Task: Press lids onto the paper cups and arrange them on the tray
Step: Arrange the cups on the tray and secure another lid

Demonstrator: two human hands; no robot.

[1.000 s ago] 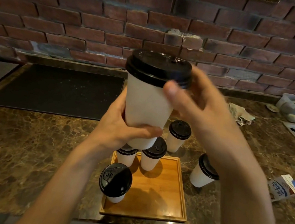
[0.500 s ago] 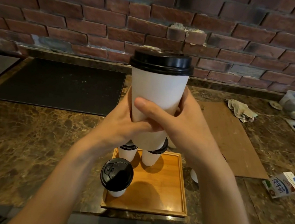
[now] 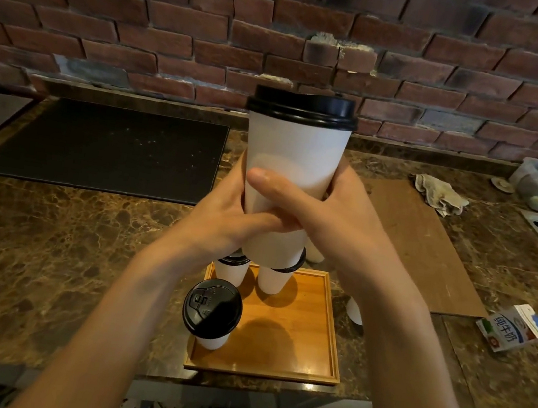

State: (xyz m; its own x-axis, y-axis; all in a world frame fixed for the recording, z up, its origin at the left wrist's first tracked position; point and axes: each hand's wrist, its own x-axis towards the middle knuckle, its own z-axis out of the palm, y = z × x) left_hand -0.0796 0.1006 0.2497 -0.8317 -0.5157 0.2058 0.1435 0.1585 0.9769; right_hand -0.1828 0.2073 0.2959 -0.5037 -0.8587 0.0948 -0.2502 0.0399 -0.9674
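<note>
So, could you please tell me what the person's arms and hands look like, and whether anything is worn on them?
The left forearm and right forearm are bare up to the frame edge, no sleeve in view. The left hand and the right hand are ungloved, and no watch, bracelet or ring shows on the wrists or visible fingers.

The cup (image 3: 292,172) stands upright between the left hand (image 3: 223,221) and the right hand (image 3: 337,227), above the tray (image 3: 303,343). Three other cups (image 3: 212,313) stand on the tray below the hands. The mat (image 3: 103,146) lies left of the left hand, while the board (image 3: 420,246), cloth (image 3: 440,195) and carton (image 3: 514,328) lie right of the right hand.
</note>
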